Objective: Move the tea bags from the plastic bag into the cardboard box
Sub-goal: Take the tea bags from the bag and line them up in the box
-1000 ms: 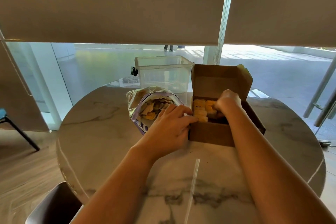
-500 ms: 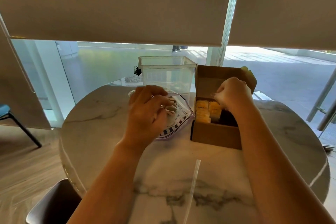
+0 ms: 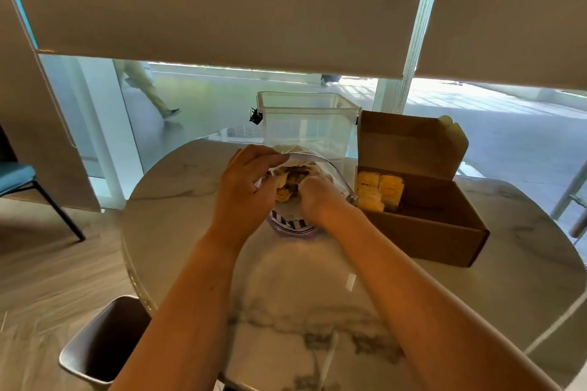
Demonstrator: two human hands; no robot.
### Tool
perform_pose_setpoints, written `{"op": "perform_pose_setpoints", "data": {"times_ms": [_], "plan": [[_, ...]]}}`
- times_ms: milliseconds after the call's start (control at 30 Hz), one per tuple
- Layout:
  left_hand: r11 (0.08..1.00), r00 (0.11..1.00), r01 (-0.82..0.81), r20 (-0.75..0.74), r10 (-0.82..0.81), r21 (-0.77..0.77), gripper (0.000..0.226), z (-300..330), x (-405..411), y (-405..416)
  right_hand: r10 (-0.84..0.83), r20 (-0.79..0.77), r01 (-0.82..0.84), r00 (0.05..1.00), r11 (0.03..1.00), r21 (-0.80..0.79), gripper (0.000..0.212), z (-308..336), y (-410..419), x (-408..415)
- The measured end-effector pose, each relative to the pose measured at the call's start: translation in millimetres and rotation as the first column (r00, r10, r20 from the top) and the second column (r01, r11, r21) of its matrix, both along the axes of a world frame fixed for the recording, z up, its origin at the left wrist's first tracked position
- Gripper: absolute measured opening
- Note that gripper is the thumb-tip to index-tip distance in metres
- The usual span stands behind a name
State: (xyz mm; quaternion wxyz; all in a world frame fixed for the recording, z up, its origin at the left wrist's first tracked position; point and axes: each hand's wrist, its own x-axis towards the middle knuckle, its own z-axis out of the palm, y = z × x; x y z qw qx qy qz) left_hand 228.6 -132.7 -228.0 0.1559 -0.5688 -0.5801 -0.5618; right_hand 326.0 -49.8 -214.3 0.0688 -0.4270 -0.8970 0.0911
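Left hand (image 3: pixel 243 197) curled round the near-left rim of the plastic bag (image 3: pixel 293 224), fingers (image 3: pixel 260 154) hooked over the edge and holding the mouth wide. Right hand (image 3: pixel 317 200) plunged into the bag's mouth, fingers (image 3: pixel 309 182) bent down among the loose tea bags (image 3: pixel 290 179); cannot tell whether any is pinched, the fingertips being buried. Loose tea bags heaped between the two sets of fingers and just beyond them, yellow and pale wrappers mixed.

Just past the left fingers, a clear plastic container (image 3: pixel 306 119) standing upright behind the bag, nothing seen inside. To the right of the right fingers, touching or nearly touching the bag's side, the cardboard box (image 3: pixel 425 228) with its lid (image 3: pixel 409 143) tipped up and back. Inside, at the left end nearest the fingers, packed yellow tea bags (image 3: pixel 379 190) in two rows; the remainder of the box dark and bare. All resting on a round marble tabletop (image 3: pixel 317 295). Chair back (image 3: pixel 101 340) at the near-left edge.
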Motion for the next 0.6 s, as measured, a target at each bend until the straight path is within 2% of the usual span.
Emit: {"op": "perform_pose_setpoints", "data": {"times_ms": [100, 267, 400, 500, 600], "plan": [[1.000, 1.000, 0.006, -0.005, -0.006, -0.001, 0.039, 1.7, 0.5, -1.0, 0.002, -0.038, 0.001, 0.999, 0.996, 0.086, 0.034, -9.7, 8.5, 1.6], [1.000, 1.000, 0.001, 0.001, -0.001, -0.010, 0.040, 1.5, 0.7, 0.6, 0.016, -0.329, -0.002, 0.944, 0.999, 0.041, 0.023, 3.9, 1.8, 9.4], [0.999, 0.994, -0.053, -0.091, 0.053, 0.003, 0.038, -4.6, 0.5, 4.6, 0.047, -0.458, -0.057, 0.888, 0.998, -0.008, 0.025, 4.2, -7.3, 14.4], [0.990, 0.974, -0.129, -0.180, 0.139, 0.063, 0.030, -2.0, 2.4, 3.7, 0.001, -0.567, -0.039, 0.824, 0.998, -0.054, 0.028, 4.3, -7.4, 15.5], [0.987, 0.943, -0.047, -0.320, 0.094, 0.150, 0.022, 0.8, 8.7, 0.6, -0.057, -0.606, -0.015, 0.793, 0.993, -0.114, 0.025, 5.0, -6.4, 18.7]]}}
